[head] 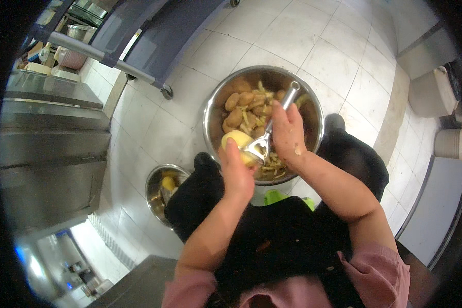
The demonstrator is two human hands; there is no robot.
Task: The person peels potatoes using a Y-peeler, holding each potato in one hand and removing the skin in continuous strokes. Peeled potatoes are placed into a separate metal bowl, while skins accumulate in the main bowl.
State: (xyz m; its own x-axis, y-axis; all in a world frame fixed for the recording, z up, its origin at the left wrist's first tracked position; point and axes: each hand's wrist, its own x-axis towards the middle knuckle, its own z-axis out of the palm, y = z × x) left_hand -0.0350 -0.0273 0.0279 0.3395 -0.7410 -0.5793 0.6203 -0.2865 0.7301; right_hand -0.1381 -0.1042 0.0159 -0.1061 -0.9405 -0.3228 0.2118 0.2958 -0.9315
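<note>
My left hand (238, 175) grips a yellow peeled potato (236, 138) above the near left part of a large steel bowl (214, 92). My right hand (290, 133) is closed around the metal handle of a Y-shaped peeler (260, 148), whose head lies against the potato's right side. The handle's ring end sticks up past my fingers. Inside the bowl are several unpeeled brown potatoes (235, 116) mixed with pale strips of peel (273, 164). My hands and forearm cover part of the bowl.
A smaller steel bowl (150, 196) with a peeled potato (168, 183) stands on the tiled floor (154, 127) by my left knee. A wheeled cart (150, 42) is at the upper left, its caster near the bowl. Steel cabinets (54, 154) line the left side; pale bins (431, 92) stand right.
</note>
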